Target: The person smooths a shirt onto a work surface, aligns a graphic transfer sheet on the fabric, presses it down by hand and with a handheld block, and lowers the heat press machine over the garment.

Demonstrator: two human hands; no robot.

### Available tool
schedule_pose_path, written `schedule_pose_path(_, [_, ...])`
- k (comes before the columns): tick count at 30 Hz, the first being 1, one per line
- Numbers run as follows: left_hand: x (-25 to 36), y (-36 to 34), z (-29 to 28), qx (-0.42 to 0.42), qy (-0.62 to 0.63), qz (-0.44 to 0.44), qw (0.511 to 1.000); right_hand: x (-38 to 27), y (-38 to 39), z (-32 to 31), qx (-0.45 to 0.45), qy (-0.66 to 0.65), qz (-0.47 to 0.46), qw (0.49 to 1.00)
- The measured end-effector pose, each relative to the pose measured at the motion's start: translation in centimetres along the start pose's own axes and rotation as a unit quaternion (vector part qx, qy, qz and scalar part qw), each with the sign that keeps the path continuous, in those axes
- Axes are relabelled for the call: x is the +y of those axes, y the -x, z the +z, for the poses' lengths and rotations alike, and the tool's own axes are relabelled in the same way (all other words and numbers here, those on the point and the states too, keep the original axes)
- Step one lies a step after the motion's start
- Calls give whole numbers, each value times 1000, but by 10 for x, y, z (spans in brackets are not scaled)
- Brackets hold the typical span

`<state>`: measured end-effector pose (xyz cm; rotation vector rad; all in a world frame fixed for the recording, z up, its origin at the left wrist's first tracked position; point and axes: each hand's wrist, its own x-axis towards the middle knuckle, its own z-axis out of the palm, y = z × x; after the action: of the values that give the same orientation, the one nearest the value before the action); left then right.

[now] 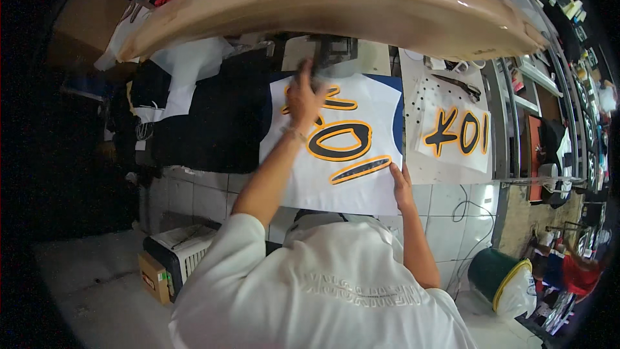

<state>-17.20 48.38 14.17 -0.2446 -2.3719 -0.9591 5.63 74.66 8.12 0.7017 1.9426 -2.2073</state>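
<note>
The left hand (303,98) is lying flat on the white sheet (336,155), its fingers (318,90) spread and pressing down near the sheet's far edge, beside the upper black-and-orange character. The right hand (400,184) is gripping the sheet's near right edge — fingers pressed together along the border, thumb position not discernible. The sheet is lying on the tabletop (445,171), over a dark blue panel (396,123), directly below the raised press platen (336,6).

Procedure, as judged: keep the left palm anchoring while the right hand is squaring the edge; smooth outward to avoid creases.

Count — one white sheet with three characters under the hands; one second printed sheet (457,134) to the right; one green bucket (497,278) on the floor.
</note>
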Motion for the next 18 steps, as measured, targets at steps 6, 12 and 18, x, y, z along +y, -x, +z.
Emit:
schedule_pose_path(6, [19,81,-32,-123,56,-15,991,11,-5,-11,6,-39,11,999])
schedule_pose_path(12, [-51,22,-65,38,-5,4,999,2,2,-2,1,-42,12,999])
schedule_pose_path(18, [-59,42,-61,-18,10,-16,1000,8,2,-8,21,-5,32,999])
